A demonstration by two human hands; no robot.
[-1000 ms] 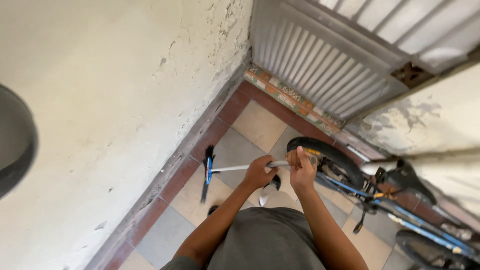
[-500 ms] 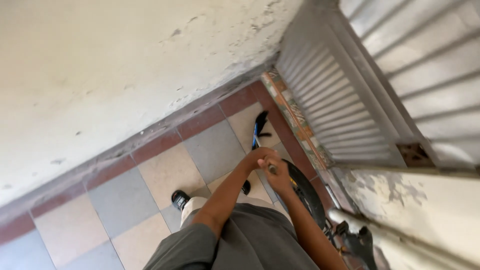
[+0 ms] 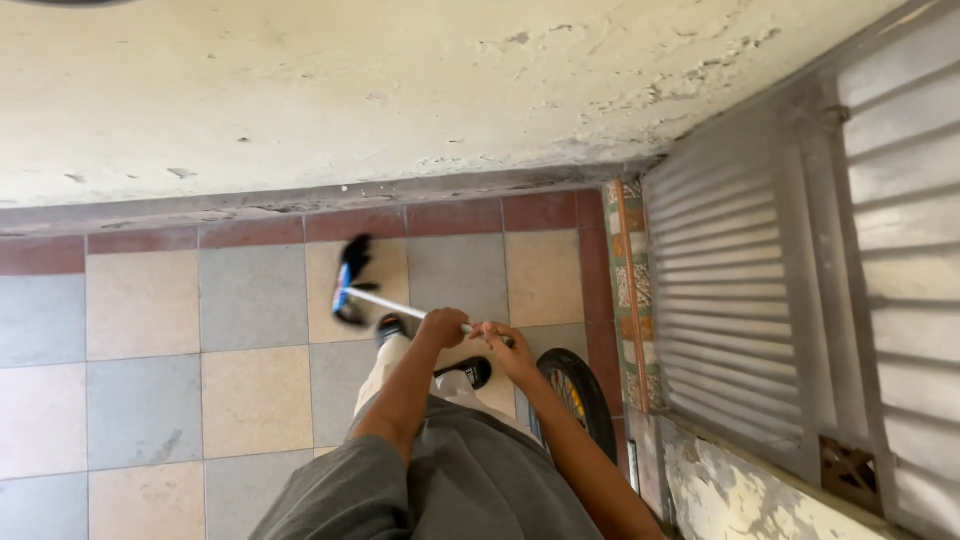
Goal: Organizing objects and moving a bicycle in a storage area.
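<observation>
Fingers [image 3: 447,322] of the left hand [image 3: 440,328] are curled shut around the pale handle of a broom [image 3: 352,281], and the right hand [image 3: 505,345] closes on the same handle just behind it — both near the middle of the frame, slightly right of centre. From the hands the handle runs up and to the left to the broom's head, a dark, blurred tuft with a blue band, which lies over a cream tile close to the red border strip. The tiled floor [image 3: 150,400] fills the left and centre of the frame in grey and cream squares. Along the top runs a worn, flaking plaster wall [image 3: 400,90]. On the right stands a corrugated metal gate [image 3: 740,300], with a strip of patterned tiles [image 3: 630,290] at its foot. Just below the right hand, a bicycle wheel [image 3: 580,395] — black tyre, yellow on the rim — stands beside the person's forearm. Grey shorts [image 3: 460,490] and a dark shoe [image 3: 470,372] show at the lower centre.
</observation>
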